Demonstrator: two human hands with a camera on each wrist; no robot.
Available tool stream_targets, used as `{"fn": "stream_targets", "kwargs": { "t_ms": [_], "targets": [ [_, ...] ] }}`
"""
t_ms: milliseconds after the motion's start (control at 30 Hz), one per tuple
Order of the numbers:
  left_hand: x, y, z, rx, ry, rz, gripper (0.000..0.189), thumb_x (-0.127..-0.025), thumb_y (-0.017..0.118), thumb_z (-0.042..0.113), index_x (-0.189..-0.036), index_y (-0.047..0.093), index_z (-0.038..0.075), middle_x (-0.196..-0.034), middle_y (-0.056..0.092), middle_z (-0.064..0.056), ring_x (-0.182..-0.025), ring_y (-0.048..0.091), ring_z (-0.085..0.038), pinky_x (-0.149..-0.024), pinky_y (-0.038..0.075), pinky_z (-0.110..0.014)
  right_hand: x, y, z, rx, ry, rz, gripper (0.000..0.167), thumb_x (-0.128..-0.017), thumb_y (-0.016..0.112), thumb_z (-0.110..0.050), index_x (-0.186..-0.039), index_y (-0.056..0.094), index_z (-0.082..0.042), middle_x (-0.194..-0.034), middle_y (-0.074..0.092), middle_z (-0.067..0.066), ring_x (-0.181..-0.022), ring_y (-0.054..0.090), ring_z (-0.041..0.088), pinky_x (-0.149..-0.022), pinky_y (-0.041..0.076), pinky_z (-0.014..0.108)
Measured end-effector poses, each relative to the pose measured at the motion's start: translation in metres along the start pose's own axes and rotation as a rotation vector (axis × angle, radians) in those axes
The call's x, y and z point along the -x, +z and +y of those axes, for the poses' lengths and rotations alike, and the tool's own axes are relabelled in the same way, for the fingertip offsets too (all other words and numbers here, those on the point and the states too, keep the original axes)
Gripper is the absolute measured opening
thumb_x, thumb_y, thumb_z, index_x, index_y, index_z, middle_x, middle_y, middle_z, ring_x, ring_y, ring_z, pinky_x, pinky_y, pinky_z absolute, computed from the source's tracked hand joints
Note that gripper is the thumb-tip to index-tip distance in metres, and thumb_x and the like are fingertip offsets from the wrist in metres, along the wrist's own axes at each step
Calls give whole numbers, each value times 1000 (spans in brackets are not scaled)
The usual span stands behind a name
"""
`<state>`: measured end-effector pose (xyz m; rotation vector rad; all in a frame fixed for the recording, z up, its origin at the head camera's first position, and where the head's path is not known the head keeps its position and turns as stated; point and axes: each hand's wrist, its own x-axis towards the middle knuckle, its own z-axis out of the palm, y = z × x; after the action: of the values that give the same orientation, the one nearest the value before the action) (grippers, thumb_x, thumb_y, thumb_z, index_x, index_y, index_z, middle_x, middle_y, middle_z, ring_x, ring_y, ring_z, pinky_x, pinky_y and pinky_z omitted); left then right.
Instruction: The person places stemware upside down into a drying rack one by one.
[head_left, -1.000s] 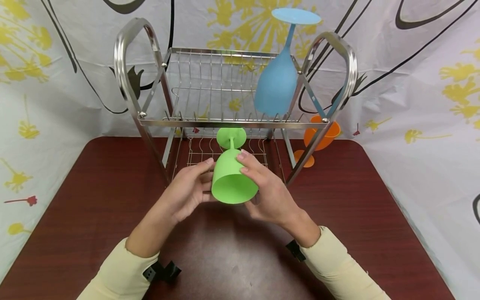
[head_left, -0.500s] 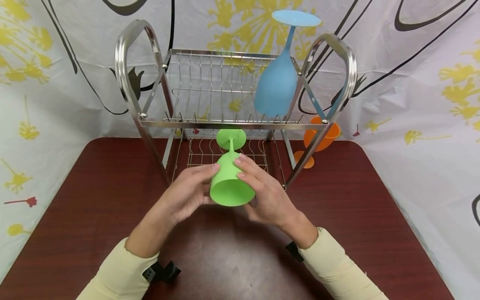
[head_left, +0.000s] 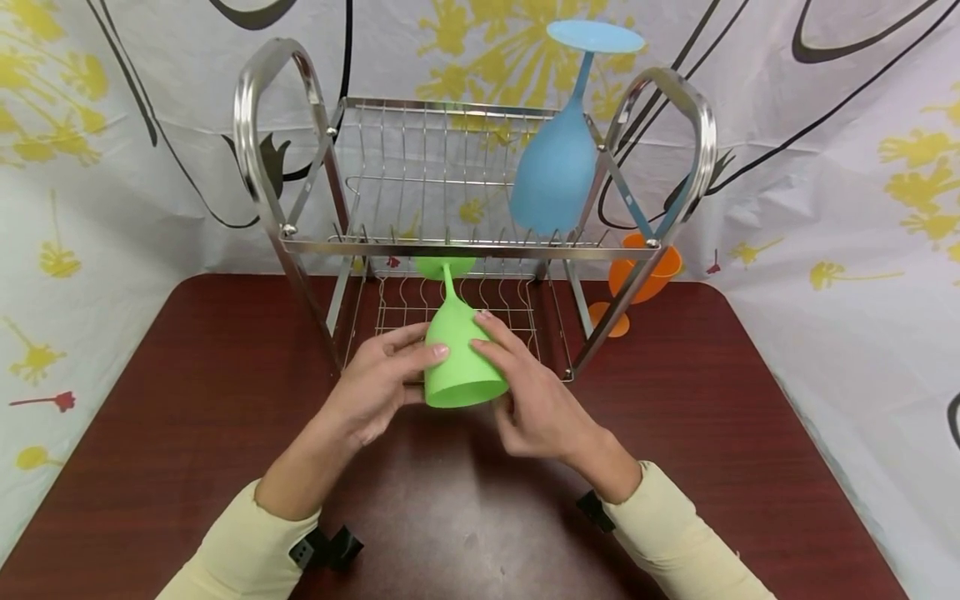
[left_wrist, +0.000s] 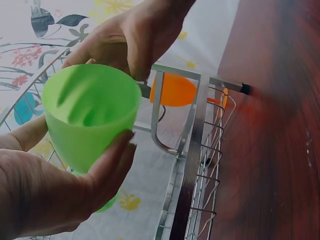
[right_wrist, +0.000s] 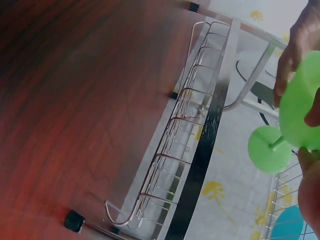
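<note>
A light green plastic goblet (head_left: 463, 354) is held between both hands in front of the rack, its mouth tipped down toward the head camera and its foot pointing away. My left hand (head_left: 375, 375) grips the bowl from the left, thumb on the near side, fingers round the back. From the other side my right hand (head_left: 536, 400) holds the bowl, with fingertips on its upper surface. The left wrist view looks into the goblet's open mouth (left_wrist: 92, 95), where finger shadows show through the wall. Its round foot (right_wrist: 270, 149) shows in the right wrist view.
A two-tier metal dish rack (head_left: 465, 248) stands at the back of the dark red table (head_left: 712, 433). On its top tier a blue goblet (head_left: 553, 175) rests upside down. An orange goblet (head_left: 647, 271) is behind the rack's right side. A patterned sheet (head_left: 825, 150) hangs behind.
The green goblet has tilted so its mouth faces further down and its foot has shifted left, partly behind the shelf bar. My left thumb has moved further onto the bowl.
</note>
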<state>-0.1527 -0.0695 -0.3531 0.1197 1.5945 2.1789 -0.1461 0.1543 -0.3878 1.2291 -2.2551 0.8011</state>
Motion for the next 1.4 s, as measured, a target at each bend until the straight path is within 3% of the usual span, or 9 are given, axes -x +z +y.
{"fn": "stream_targets", "kwargs": {
  "t_ms": [133,333,467,667,1000,1200,1400],
  "targets": [
    [0,1,-2,-36,19,40,64,-90,65,6,-146,35,-1,-137,49,-23,-109,62,-29,-86,56,-45,1,-2,-2,-152,127,-52,85,-60,48,5,-144,32,-2,-158,22,15,-140,34,27,-74,42,27],
    [1,1,-7,-101,44,74,65,-86,67,3,-145,38,1,-136,49,-21,-108,62,-28,-84,56,-38,0,-4,-4,-333,221,-28,87,-58,46,4,-144,36,-7,-157,25,8,-141,31,26,-91,39,33],
    [1,2,-9,-152,67,99,67,-83,70,2,-143,42,4,-136,51,-18,-110,61,-28,-84,55,-36,-1,-4,-5,-414,259,-8,77,-70,52,4,-144,37,-5,-157,27,7,-141,32,26,-107,39,35],
    [2,3,-13,-202,101,138,68,-80,73,-2,-142,44,5,-136,51,-16,-116,60,-30,-89,53,-39,-4,-1,-7,-563,361,-11,69,-87,64,-2,-148,32,-7,-156,28,2,-137,39,24,-104,45,41],
    [3,8,-22,-316,165,160,74,-76,76,-3,-141,45,13,-137,50,-11,-121,56,-29,-87,55,-43,-11,5,-12,-503,563,-29,83,-82,80,-19,-149,30,-21,-139,46,3,-117,57,18,-89,54,37],
    [4,10,-26,-407,239,141,75,-75,76,-3,-141,44,15,-139,49,-11,-124,55,-29,-93,51,-48,-12,6,-14,-457,568,-25,91,-78,83,-21,-149,26,-21,-137,46,5,-111,59,19,-87,54,40],
    [5,8,-32,-484,382,92,74,-75,76,-2,-141,44,10,-140,51,-11,-129,51,-25,-108,40,-48,-9,5,-13,-406,518,-5,101,-72,87,-14,-150,23,-8,-145,38,11,-119,54,26,-90,53,43]
  ]
}}
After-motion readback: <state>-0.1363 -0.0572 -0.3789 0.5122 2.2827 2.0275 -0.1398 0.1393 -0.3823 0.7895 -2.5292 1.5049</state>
